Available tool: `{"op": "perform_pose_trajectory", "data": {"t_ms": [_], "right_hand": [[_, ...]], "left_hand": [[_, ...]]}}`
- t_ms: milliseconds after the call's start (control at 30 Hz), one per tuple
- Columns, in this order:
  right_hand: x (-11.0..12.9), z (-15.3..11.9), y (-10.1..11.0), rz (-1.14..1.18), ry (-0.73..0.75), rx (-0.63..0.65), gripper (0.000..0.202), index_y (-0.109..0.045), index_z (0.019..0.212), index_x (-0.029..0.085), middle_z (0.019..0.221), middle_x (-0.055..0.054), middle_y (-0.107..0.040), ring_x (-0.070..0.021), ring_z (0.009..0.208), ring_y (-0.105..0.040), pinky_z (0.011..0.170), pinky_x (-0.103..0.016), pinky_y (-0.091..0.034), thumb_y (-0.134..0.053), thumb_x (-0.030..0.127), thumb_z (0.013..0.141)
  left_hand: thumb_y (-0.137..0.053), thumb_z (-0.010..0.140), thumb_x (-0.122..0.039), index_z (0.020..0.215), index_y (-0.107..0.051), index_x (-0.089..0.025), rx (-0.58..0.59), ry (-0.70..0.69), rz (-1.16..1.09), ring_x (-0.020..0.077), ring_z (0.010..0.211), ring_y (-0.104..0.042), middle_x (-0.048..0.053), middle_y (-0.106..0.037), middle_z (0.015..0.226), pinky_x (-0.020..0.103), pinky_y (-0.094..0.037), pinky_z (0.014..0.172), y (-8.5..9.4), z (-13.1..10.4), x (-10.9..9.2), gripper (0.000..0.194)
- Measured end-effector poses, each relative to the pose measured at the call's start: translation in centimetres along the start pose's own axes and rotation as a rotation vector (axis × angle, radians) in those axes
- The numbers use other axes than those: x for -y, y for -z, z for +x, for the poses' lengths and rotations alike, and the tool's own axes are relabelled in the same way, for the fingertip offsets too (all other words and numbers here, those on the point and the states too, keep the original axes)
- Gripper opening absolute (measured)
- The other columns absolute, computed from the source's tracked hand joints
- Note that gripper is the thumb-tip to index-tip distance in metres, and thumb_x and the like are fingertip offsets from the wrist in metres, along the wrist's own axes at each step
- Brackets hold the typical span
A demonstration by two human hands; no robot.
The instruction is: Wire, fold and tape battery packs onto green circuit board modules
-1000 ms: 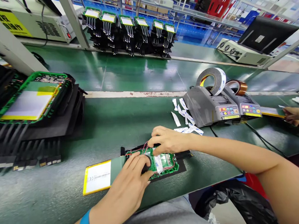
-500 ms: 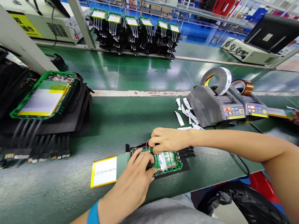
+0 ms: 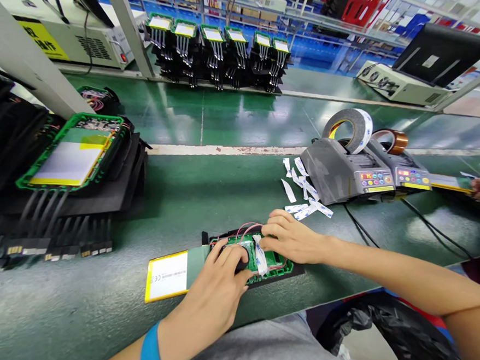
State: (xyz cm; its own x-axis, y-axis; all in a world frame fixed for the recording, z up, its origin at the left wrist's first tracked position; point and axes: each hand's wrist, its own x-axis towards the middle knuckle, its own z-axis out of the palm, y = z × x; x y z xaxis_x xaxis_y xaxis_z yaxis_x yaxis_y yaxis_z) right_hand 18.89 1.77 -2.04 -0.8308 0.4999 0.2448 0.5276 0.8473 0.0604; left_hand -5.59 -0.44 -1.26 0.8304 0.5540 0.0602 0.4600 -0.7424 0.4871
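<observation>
— What's on the green bench (image 3: 109,315)?
— A green-framed board (image 3: 265,257) at the near edge. The left hand (image 3: 215,297) presses flat on it, fingers together; the right hand (image 3: 293,239) lies open, fingertips on its white tape strip (image 3: 260,255).

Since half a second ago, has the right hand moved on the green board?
Yes. The right hand has slid toward the right end of the green board, away from the red wires it covered before.
</observation>
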Motion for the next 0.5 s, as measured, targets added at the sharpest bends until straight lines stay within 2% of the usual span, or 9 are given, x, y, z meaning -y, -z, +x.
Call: {"op": "perform_pose_trajectory", "data": {"t_ms": [100, 200, 300, 400, 500], "right_hand": [[-0.1, 0.4, -0.1, 0.016, -0.041, -0.031, 0.021, -0.059, 0.105, 0.022, 0.104, -0.005, -0.053, -0.0198, 0.096, -0.040, 0.095, -0.038, -0.034, -0.042, 0.015, 0.095], [-0.3, 1.0, 0.1, -0.027, 0.012, -0.014, 0.019, -0.062, 0.093, 0.020, 0.108, -0.004, -0.054, -0.0187, 0.091, -0.040, 0.091, -0.036, -0.035, -0.043, 0.017, 0.095], [0.3, 0.9, 0.5, -0.082, 0.026, 0.024, 0.027, -0.061, 0.084, 0.016, 0.100, -0.005, -0.056, -0.0171, 0.082, -0.039, 0.084, -0.033, -0.036, -0.037, 0.014, 0.096], [1.4, 0.1, 0.8, -0.081, -0.050, 0.059, 0.033, -0.061, 0.082, 0.015, 0.091, -0.006, -0.055, -0.0169, 0.076, -0.037, 0.075, -0.032, -0.035, -0.032, 0.013, 0.097], [2.0, -0.4, 0.9, -0.049, -0.173, 0.003, 0.029, -0.061, 0.094, 0.018, 0.093, -0.005, -0.055, -0.0179, 0.077, -0.038, 0.075, -0.033, -0.033, -0.033, 0.014, 0.097]], "left_hand": [[-0.042, 0.088, -0.010, 0.094, -0.062, -0.019, 0.016, 0.012, -0.027, 0.0218, 0.105, -0.045, 0.006, -0.044, 0.102, 0.055, -0.028, 0.109, 0.2, 0.2, 0.0, 0.023], [-0.042, 0.088, -0.010, 0.095, -0.062, -0.020, 0.027, 0.018, -0.027, 0.0210, 0.105, -0.046, 0.005, -0.044, 0.103, 0.054, -0.027, 0.110, 0.2, 0.3, 0.0, 0.023], [-0.042, 0.088, -0.011, 0.098, -0.062, -0.021, 0.029, 0.017, -0.013, 0.0213, 0.107, -0.046, 0.005, -0.044, 0.104, 0.055, -0.027, 0.110, 0.0, 0.2, 0.0, 0.024], [-0.043, 0.088, -0.011, 0.101, -0.062, -0.021, 0.020, 0.017, -0.005, 0.0216, 0.108, -0.046, 0.006, -0.044, 0.105, 0.055, -0.027, 0.110, -0.1, 0.2, 0.0, 0.026], [-0.043, 0.088, -0.011, 0.101, -0.062, -0.021, 0.019, 0.006, -0.002, 0.0209, 0.108, -0.046, 0.005, -0.044, 0.104, 0.054, -0.027, 0.111, 0.0, 0.3, 0.0, 0.026]]}}
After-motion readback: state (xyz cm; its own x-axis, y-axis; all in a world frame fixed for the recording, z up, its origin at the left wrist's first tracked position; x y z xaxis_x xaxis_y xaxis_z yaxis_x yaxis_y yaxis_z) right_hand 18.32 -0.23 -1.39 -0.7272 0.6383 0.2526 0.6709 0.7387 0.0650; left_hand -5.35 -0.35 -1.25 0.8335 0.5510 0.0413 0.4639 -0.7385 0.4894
